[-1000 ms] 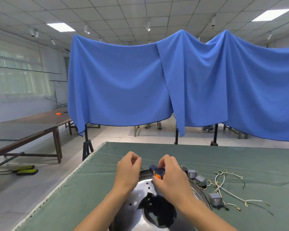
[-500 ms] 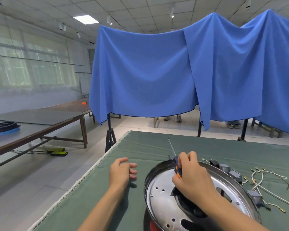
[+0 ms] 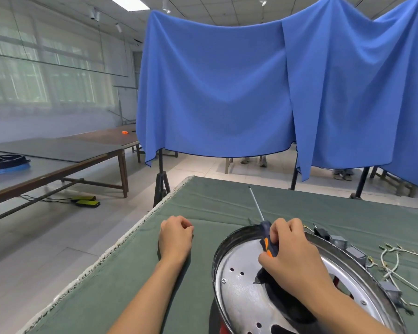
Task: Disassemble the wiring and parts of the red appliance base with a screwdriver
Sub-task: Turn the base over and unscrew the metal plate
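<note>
Having drawn back onto the green-clothed bench (image 3: 227, 203), the left hand (image 3: 175, 237) is resting loosely curled and empty, while the right hand (image 3: 291, 256) is gripping the orange-and-navy screwdriver (image 3: 267, 239) over the rigid, slippery-looking shiny metal appliance base (image 3: 241, 292), probably best steadied by its rim.

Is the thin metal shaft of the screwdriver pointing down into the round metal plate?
No, the shaft points up and away over the green cloth, held by the right hand.

Bright, even light; wide-angle edge distortion
</note>
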Tool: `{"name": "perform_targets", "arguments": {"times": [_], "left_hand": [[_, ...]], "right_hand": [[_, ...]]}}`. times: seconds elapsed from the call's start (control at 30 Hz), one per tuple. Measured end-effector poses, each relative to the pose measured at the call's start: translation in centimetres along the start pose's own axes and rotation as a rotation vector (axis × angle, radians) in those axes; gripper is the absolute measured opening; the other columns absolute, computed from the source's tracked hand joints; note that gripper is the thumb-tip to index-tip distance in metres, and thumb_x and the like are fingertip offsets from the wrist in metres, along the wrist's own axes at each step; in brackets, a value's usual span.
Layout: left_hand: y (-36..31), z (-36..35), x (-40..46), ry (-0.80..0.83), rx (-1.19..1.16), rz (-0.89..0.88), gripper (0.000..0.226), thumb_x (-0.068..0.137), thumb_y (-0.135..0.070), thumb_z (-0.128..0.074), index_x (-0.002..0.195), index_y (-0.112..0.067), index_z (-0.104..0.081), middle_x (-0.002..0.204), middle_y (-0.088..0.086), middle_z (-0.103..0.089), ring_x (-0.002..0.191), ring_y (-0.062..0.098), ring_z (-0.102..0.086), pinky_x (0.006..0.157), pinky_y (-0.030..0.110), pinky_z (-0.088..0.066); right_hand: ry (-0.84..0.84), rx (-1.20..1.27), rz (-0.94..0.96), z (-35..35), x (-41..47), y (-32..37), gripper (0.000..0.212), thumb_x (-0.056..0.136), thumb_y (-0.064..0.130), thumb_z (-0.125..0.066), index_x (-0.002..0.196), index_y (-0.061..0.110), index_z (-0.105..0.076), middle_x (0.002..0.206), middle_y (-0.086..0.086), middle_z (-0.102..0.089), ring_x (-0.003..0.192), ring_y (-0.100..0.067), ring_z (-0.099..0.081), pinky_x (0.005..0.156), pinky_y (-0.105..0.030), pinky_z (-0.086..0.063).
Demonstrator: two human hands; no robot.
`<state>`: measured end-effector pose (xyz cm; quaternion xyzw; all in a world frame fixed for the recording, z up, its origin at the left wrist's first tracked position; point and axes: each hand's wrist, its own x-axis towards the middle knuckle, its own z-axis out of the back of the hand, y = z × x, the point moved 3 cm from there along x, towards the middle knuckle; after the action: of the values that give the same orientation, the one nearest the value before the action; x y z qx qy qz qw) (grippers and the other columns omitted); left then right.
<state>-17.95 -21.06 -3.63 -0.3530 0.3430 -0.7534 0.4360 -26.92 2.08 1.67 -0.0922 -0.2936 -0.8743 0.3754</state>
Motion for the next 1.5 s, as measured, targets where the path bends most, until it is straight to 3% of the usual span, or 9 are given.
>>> {"name": "perform_targets", "arguments": {"times": [0.33, 0.4, 0.5, 0.63, 0.7, 0.9, 1.0, 1.2, 1.5], "left_hand": [[0.6, 0.4, 0.7, -0.018, 0.270, 0.063, 0.015, 0.082, -0.022, -0.065, 0.067, -0.026, -0.063, 0.096, 0.002, -0.068, 0.107, 0.027, -0.050, 0.083, 0.031, -0.033], [0.7, 0.6, 0.7, 0.001, 0.289, 0.067, 0.004, 0.081, -0.028, -0.067, 0.083, -0.025, -0.067, 0.105, 0.003, -0.066, 0.111, 0.027, -0.049, 0.088, 0.032, -0.034], [0.8, 1.0, 0.6, 0.021, 0.219, 0.113, 0.032, 0.079, -0.024, -0.064, 0.110, -0.017, -0.061, 0.115, 0.006, -0.061, 0.115, 0.028, -0.049, 0.096, 0.035, -0.039], [-3.0, 2.4, -0.9, -0.079, -0.217, 0.063, 0.007, 0.082, -0.013, -0.056, 0.080, -0.014, -0.063, 0.089, 0.006, -0.064, 0.088, 0.025, -0.059, 0.080, 0.035, -0.047], [-5.9, 1.9, -2.1, 0.070, -0.312, -0.012, 0.015, 0.084, -0.010, -0.056, 0.071, -0.015, -0.062, 0.074, 0.002, -0.063, 0.076, 0.022, -0.057, 0.073, 0.036, -0.048], [-9.9, -0.4, -6.5, 0.433, 0.186, -0.185, 0.012, 0.080, -0.017, -0.054, 0.091, -0.014, -0.059, 0.091, 0.003, -0.064, 0.091, 0.026, -0.060, 0.080, 0.034, -0.050], [-9.5, 0.0, -7.0, 0.553, 0.364, -0.207, 0.004, 0.077, -0.011, -0.048, 0.079, -0.010, -0.052, 0.077, 0.007, -0.059, 0.077, 0.028, -0.056, 0.064, 0.030, -0.042], [-9.8, 0.9, -6.8, 0.488, 0.361, -0.236, 0.017, 0.071, 0.000, -0.044, 0.060, -0.013, -0.041, 0.060, 0.007, -0.043, 0.068, 0.031, -0.041, 0.055, 0.029, -0.031], [-9.7, 1.1, -6.7, 0.332, 0.477, -0.143, 0.039, 0.085, -0.001, -0.037, 0.124, -0.009, -0.038, 0.116, 0.012, -0.059, 0.101, 0.033, -0.057, 0.073, 0.037, -0.045]], "right_hand": [[0.008, -0.018, 0.004, 0.1, 0.0, 0.2, 0.033, 0.079, 0.024, -0.061, 0.074, 0.027, -0.028, 0.085, 0.007, -0.033, 0.051, -0.013, -0.041, 0.044, -0.021, -0.024], [0.008, -0.012, 0.007, 0.2, -0.1, 0.2, 0.033, 0.079, 0.024, -0.061, 0.074, 0.027, -0.028, 0.085, 0.007, -0.033, 0.051, -0.012, -0.041, 0.044, -0.020, -0.024], [0.011, 0.009, 0.003, 0.2, 0.0, 0.2, 0.033, 0.079, 0.023, -0.061, 0.074, 0.027, -0.028, 0.085, 0.007, -0.033, 0.052, -0.013, -0.041, 0.044, -0.020, -0.025], [0.002, 0.123, -0.025, 0.5, 0.1, 0.0, 0.031, 0.076, 0.019, -0.063, 0.076, 0.026, -0.034, 0.086, 0.007, -0.037, 0.057, -0.011, -0.045, 0.048, -0.021, -0.030], [-0.013, 0.203, -0.061, 0.8, 0.2, -0.2, 0.028, 0.076, 0.018, -0.065, 0.079, 0.026, -0.038, 0.089, 0.008, -0.042, 0.067, -0.008, -0.048, 0.053, -0.022, -0.032], [-0.196, 0.421, -0.093, 2.4, 0.0, -1.1, 0.025, 0.080, 0.015, -0.067, 0.083, 0.027, -0.046, 0.092, 0.005, -0.050, 0.076, -0.001, -0.053, 0.055, -0.016, -0.040], [-0.265, 0.544, -0.130, 3.2, 0.0, -1.5, 0.023, 0.082, 0.016, -0.069, 0.086, 0.028, -0.051, 0.094, 0.001, -0.056, 0.079, -0.015, -0.059, 0.065, -0.034, -0.053], [-0.411, 0.809, -0.192, 5.2, -0.1, -1.8, 0.015, 0.084, 0.014, -0.071, 0.091, 0.020, -0.059, 0.069, -0.003, -0.065, 0.055, -0.018, -0.060, 0.057, -0.031, -0.052], [-0.552, 0.863, -0.017, 9.9, 0.0, -0.6, 0.013, 0.088, 0.012, -0.067, 0.088, 0.018, -0.055, 0.070, 0.000, -0.072, 0.056, -0.019, -0.070, 0.046, -0.023, -0.053]]}}
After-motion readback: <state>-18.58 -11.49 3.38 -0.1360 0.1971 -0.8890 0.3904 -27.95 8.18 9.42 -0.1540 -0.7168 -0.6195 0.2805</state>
